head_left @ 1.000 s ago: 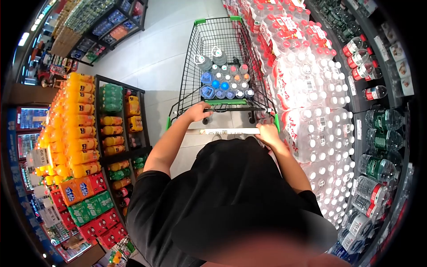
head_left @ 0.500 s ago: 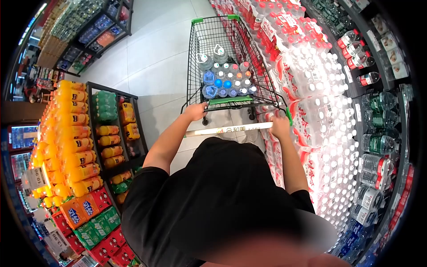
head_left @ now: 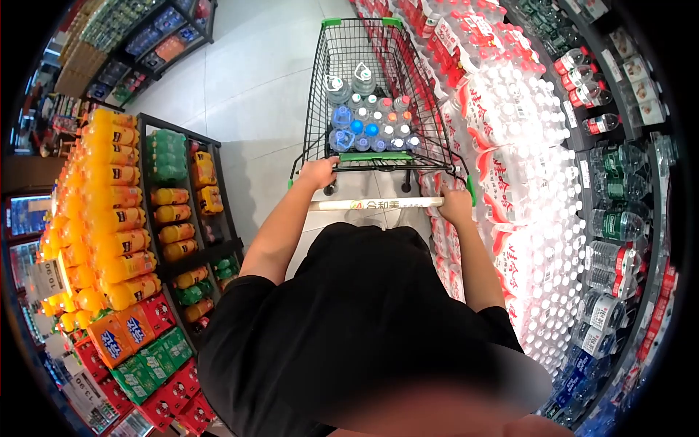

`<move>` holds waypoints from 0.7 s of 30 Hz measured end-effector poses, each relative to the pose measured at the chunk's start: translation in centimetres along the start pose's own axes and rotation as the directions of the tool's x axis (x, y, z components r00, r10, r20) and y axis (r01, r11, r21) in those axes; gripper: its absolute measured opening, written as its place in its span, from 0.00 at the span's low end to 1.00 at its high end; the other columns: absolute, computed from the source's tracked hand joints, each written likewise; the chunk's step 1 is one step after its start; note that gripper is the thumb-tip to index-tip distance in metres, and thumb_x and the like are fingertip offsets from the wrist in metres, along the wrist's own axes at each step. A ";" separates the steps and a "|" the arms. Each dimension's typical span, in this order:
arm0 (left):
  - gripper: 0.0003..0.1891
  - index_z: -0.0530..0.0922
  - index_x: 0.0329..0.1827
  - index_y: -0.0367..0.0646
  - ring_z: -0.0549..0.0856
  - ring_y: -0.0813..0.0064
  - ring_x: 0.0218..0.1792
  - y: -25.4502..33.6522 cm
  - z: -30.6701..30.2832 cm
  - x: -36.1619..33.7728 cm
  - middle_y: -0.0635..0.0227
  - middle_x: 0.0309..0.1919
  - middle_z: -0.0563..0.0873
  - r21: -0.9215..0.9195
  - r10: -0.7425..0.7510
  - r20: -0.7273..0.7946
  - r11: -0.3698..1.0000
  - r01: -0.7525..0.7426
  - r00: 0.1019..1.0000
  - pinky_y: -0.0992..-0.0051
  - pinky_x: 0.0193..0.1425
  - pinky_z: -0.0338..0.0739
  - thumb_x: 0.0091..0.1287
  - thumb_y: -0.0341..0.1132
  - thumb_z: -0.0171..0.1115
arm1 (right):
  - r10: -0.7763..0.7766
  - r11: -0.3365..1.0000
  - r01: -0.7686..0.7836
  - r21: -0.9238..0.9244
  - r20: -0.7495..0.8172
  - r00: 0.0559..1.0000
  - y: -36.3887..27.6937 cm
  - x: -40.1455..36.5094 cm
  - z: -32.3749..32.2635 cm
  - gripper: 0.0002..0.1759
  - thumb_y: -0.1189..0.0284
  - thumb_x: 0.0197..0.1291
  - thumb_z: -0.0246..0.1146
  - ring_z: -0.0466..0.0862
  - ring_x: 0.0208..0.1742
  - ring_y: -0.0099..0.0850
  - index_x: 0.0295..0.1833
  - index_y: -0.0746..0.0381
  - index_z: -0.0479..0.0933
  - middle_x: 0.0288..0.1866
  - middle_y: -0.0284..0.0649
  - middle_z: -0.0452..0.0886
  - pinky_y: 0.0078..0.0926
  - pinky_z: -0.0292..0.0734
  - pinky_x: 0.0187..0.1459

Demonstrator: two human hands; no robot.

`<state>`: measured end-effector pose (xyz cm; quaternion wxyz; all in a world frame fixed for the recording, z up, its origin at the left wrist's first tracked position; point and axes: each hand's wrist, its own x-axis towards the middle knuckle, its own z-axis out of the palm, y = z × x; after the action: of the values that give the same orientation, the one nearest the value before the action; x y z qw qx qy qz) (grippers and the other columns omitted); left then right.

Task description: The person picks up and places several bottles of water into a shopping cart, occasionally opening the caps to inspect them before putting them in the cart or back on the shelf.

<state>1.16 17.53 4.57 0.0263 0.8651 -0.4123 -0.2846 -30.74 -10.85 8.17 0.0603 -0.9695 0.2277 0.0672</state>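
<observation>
A black wire shopping cart (head_left: 317, 109) with green corner caps stands in front of me. Its white handle bar (head_left: 397, 204) crosses close to my body. My left hand (head_left: 318, 173) is closed at the cart's near left side, just above the bar's end; its exact grip is partly hidden. At the right end of the bar, my right hand (head_left: 456, 206) is wrapped around it. Inside the basket, several clear water bottles (head_left: 376, 124) stand upright with white, blue, red and orange caps. Two larger jugs (head_left: 338, 89) with loop handles stand behind them.
Stacked shrink-wrapped water packs (head_left: 502, 182) line the right, close beside the cart. Beyond them runs a bottle shelf (head_left: 617, 189). To the left are orange drink bottles (head_left: 120, 218), a black rack (head_left: 178, 125) and drink cartons (head_left: 156, 364). Pale tiled floor (head_left: 255, 65) stretches ahead.
The orange bottles, rack and cartons at the left have slid down and leftward in view as the cart and I move forward. Both hands keep their hold on the cart.
</observation>
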 end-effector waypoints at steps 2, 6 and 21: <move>0.21 0.76 0.63 0.59 0.86 0.60 0.50 0.1 0.4 -1.2 0.65 0.45 0.89 -0.003 -0.019 0.009 1.000 0.019 1.000 0.57 0.50 0.79 0.66 0.46 0.62 | -0.006 1.000 0.007 -0.006 0.165 0.986 0.0 -0.4 -0.6 0.11 0.61 0.47 0.69 0.87 0.37 0.44 0.35 0.55 0.83 0.30 0.45 0.85 0.45 0.79 0.40; 0.21 0.76 0.62 0.60 0.86 0.62 0.50 1.1 1.6 -3.7 0.67 0.46 0.89 -0.006 -0.043 0.023 0.999 0.043 0.999 0.58 0.51 0.79 0.66 0.48 0.62 | -0.081 0.996 0.087 0.005 0.419 0.904 0.4 -1.4 -1.4 0.16 0.61 0.44 0.65 0.87 0.40 0.45 0.41 0.51 0.87 0.36 0.43 0.88 0.42 0.82 0.45; 0.25 0.74 0.67 0.65 0.85 0.63 0.53 5.7 8.4 -13.0 0.69 0.52 0.88 0.003 -0.169 0.081 0.986 0.169 0.982 0.62 0.55 0.81 0.65 0.47 0.61 | -0.176 0.983 0.149 0.106 0.327 0.928 0.9 -13.0 -0.3 0.11 0.67 0.50 0.61 0.88 0.37 0.45 0.36 0.56 0.86 0.34 0.47 0.87 0.45 0.82 0.42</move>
<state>-13.65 24.86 5.27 -0.0131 0.8847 -0.3375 -0.3213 -42.65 -6.10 10.42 0.1420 -0.9563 0.1354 0.2169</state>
